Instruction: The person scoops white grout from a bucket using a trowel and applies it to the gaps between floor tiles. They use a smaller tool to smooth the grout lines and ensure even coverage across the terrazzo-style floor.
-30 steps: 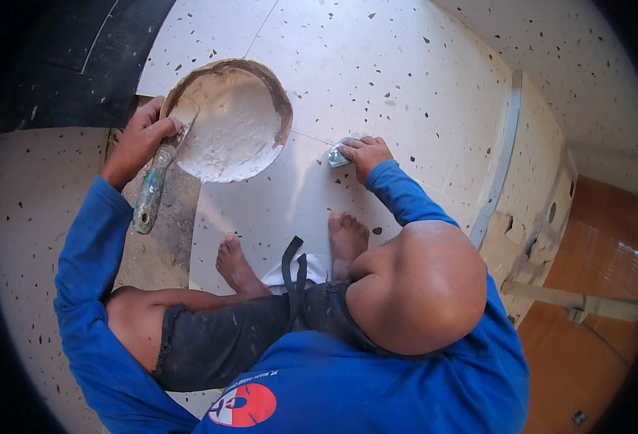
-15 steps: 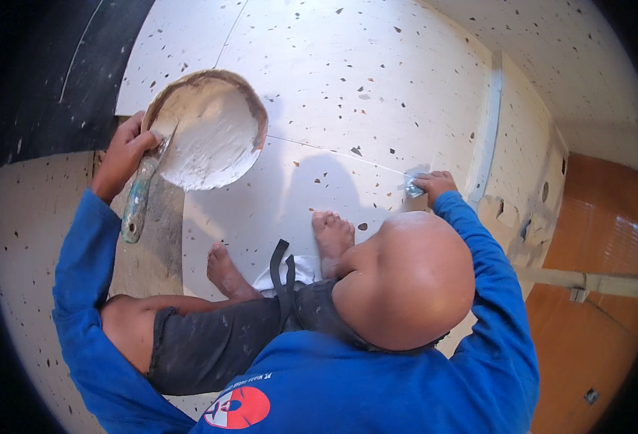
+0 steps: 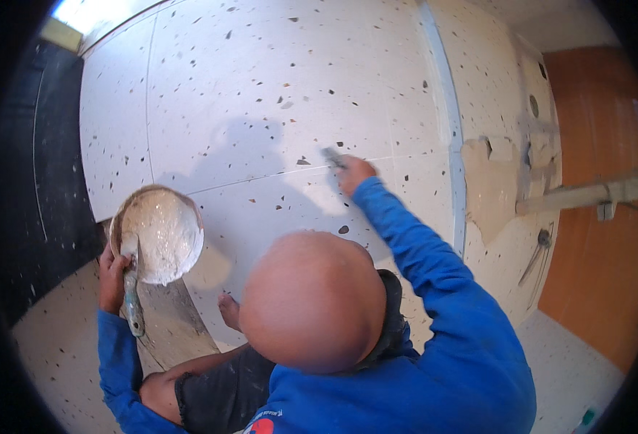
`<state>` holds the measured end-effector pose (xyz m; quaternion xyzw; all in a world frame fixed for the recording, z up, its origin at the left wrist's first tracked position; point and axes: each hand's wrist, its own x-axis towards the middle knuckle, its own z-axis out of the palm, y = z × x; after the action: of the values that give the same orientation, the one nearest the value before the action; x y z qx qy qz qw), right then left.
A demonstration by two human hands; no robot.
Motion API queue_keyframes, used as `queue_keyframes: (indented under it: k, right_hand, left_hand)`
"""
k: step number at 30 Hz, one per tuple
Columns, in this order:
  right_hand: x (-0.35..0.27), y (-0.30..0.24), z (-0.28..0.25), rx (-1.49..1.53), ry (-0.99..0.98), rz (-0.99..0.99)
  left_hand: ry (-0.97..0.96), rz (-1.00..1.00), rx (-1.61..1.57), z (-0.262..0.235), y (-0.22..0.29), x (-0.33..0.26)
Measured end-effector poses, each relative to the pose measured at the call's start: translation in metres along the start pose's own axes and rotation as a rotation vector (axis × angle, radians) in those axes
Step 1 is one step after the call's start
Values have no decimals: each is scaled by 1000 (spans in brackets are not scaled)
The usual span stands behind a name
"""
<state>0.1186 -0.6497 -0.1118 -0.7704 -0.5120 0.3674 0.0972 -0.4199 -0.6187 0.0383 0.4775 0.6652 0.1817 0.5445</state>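
Low at the left, my left hand [image 3: 111,281] grips a round bowl [image 3: 118,215] by its near-left rim. White paste [image 3: 163,235] fills much of the bowl. A putty knife [image 3: 132,293] with a worn greenish handle lies over that rim under my left thumb, blade inward and handle hanging outside. My right hand [image 3: 356,175] is closed round a small flat scraper [image 3: 332,156], slightly blurred. Its blade is close to a thin joint line [image 3: 275,174] between speckled white floor tiles [image 3: 210,79]; whether it touches is unclear.
A pale blue strip [image 3: 445,90] runs along the tiles' right side. Beyond it are a patchy bare section [image 3: 489,188], a beam [image 3: 583,194] and an orange-brown panel [image 3: 597,123]. Black sheeting [image 3: 26,166] lies at the left, a grey board [image 3: 171,318] below the bowl. My bare foot [image 3: 229,311] shows beside my knee.
My right hand has moved left along the joint line with the scraper, away from the blue strip. The bowl sits lower in the picture, and the view has shifted.
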Motion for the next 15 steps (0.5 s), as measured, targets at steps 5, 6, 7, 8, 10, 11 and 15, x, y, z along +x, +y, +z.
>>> queue_keyframes:
  k: [5, 6, 7, 8, 10, 11, 15]
  right_hand:
    - [-12, -97, 79, -26, -310, -186]
    - [-10, -95, 76, 55, -258, -175]
    - [-5, -85, 69, 133, -213, -167]
    - [-2, -71, 61, 208, -179, -157]
    - [11, -10, 29, 255, 80, -177]
    - [14, 15, 1, 233, 186, -141]
    - [17, 78, -77, -197, 240, 188]
  left_hand:
    - [23, 29, -12, 14, 19, 4]
    - [38, 41, -20, 16, 21, 3]
    - [71, 21, -9, 7, 13, 3]
    - [72, 15, -3, 0, 6, 0]
    - [62, 8, 2, -10, -2, 0]
    - [59, -13, 24, -13, -5, -2]
    - [104, -53, 91, -14, -10, -10]
